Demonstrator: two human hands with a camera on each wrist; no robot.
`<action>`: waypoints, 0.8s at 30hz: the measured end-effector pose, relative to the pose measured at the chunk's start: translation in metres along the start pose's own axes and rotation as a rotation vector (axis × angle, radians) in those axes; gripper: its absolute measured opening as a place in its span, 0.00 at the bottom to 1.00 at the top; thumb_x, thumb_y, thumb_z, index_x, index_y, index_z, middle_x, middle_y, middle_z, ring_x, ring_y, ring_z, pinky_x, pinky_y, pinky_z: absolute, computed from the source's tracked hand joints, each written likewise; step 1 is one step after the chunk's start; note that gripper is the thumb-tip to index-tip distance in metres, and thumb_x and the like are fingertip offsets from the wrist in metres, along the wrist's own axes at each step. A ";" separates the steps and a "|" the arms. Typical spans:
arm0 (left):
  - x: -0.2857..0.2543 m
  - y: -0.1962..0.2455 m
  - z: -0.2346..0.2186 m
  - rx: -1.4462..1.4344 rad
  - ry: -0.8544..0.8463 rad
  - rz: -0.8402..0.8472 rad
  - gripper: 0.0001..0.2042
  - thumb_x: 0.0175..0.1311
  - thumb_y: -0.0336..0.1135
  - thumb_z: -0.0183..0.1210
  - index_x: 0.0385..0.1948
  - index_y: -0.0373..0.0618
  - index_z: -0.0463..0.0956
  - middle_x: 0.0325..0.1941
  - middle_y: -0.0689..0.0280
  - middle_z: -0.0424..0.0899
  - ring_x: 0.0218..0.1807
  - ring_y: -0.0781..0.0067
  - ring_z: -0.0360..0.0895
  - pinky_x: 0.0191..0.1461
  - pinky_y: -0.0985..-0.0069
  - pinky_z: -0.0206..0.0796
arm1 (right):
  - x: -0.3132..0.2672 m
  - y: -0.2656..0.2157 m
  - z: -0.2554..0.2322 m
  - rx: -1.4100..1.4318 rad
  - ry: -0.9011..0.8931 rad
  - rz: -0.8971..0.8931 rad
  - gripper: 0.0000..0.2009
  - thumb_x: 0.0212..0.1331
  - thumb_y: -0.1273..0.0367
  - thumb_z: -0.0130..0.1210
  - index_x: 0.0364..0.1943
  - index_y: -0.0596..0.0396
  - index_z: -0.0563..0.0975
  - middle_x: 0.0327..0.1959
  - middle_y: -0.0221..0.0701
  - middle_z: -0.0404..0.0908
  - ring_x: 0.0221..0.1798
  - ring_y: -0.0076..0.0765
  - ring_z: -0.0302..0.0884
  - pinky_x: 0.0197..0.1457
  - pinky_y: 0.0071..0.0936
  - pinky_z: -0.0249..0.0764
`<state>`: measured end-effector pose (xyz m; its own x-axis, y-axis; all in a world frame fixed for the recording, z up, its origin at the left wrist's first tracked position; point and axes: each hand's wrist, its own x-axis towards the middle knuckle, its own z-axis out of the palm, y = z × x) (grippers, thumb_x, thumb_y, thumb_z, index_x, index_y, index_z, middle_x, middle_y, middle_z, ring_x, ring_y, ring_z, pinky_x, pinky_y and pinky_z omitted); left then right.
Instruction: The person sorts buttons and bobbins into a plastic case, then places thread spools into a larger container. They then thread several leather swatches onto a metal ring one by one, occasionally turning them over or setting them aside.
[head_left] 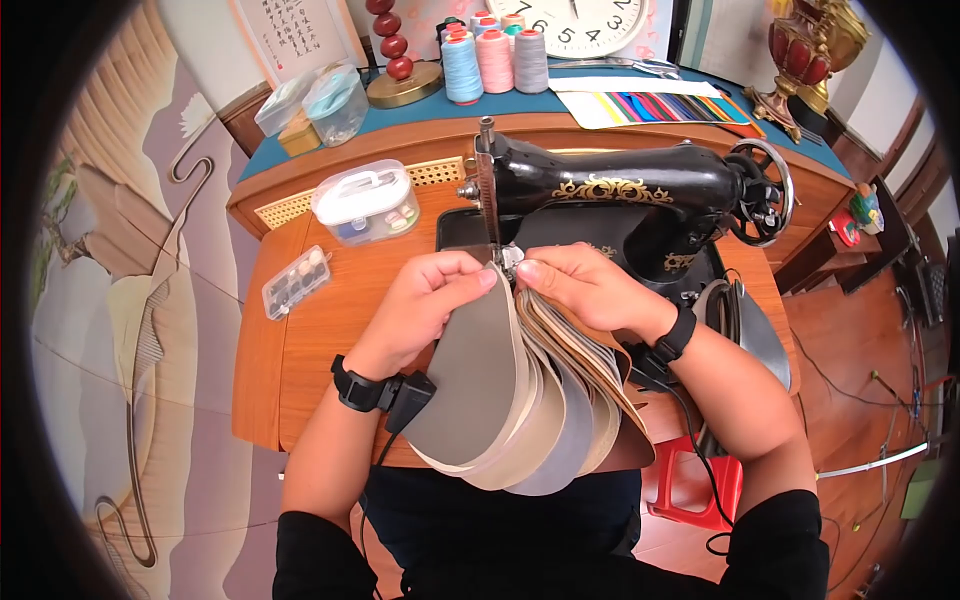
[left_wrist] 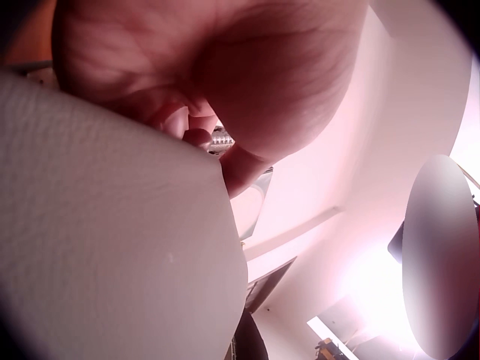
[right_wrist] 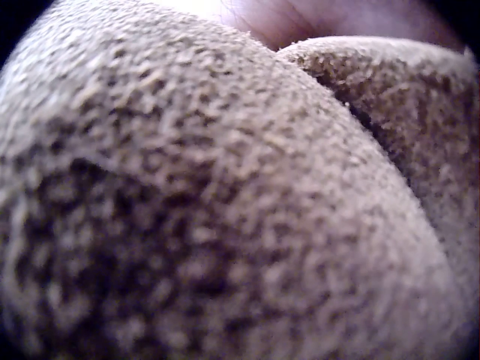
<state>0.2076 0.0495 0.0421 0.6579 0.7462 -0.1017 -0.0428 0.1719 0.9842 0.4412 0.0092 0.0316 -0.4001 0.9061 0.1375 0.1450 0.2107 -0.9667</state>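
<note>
A bundle of rounded leather-like swatches [head_left: 470, 370], grey, beige and brown, hangs fanned out below both hands in the head view. The left hand [head_left: 430, 300] pinches the top of the grey front swatch between thumb and fingers. Beside it the right hand [head_left: 595, 290] pinches the top of the brown and beige ones. Their fingertips nearly meet just in front of the sewing machine's needle end. In the left wrist view a pale swatch [left_wrist: 120, 232] lies under the left hand [left_wrist: 225, 67]. Rough swatch backs [right_wrist: 225, 187] fill the right wrist view, with the right hand [right_wrist: 345, 19] mostly hidden.
A black sewing machine [head_left: 600, 180] stands behind the hands. To the left are a clear lidded box [head_left: 366, 203] and a small bead case [head_left: 297, 282]. Thread spools [head_left: 495, 62], a colour card [head_left: 640, 108] and scissors occupy the back shelf. A red stool [head_left: 695, 485] is below right.
</note>
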 end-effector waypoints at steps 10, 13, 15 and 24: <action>0.000 -0.001 -0.005 0.100 -0.019 0.010 0.05 0.70 0.33 0.62 0.33 0.46 0.79 0.26 0.79 0.80 0.20 0.96 0.64 0.20 0.90 0.47 | -0.004 0.003 -0.002 0.401 -0.030 0.065 0.19 0.78 0.56 0.47 0.37 0.58 0.79 0.37 0.29 0.83 0.42 0.20 0.77 0.51 0.24 0.75; -0.002 0.004 -0.007 0.136 -0.037 0.010 0.06 0.71 0.35 0.63 0.34 0.44 0.80 0.27 0.77 0.82 0.22 0.95 0.66 0.22 0.90 0.51 | -0.005 0.000 -0.004 0.516 -0.074 0.103 0.18 0.78 0.57 0.47 0.38 0.57 0.78 0.39 0.31 0.85 0.43 0.22 0.80 0.53 0.25 0.77; -0.003 0.006 -0.008 0.174 -0.042 0.004 0.08 0.71 0.36 0.63 0.35 0.42 0.81 0.27 0.76 0.83 0.23 0.94 0.69 0.23 0.89 0.54 | -0.005 -0.002 -0.005 0.521 -0.094 0.108 0.18 0.78 0.57 0.47 0.38 0.57 0.78 0.39 0.32 0.85 0.43 0.22 0.80 0.53 0.25 0.77; -0.003 0.003 -0.010 0.099 -0.073 0.048 0.08 0.71 0.37 0.63 0.38 0.42 0.82 0.26 0.77 0.81 0.22 0.95 0.67 0.23 0.90 0.52 | -0.001 0.004 -0.002 0.292 -0.066 0.080 0.19 0.78 0.58 0.48 0.36 0.58 0.80 0.31 0.22 0.79 0.37 0.14 0.70 0.45 0.21 0.71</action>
<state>0.1986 0.0542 0.0439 0.7100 0.7027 -0.0471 -0.0031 0.0701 0.9975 0.4438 0.0100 0.0278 -0.4575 0.8876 0.0536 -0.0837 0.0170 -0.9963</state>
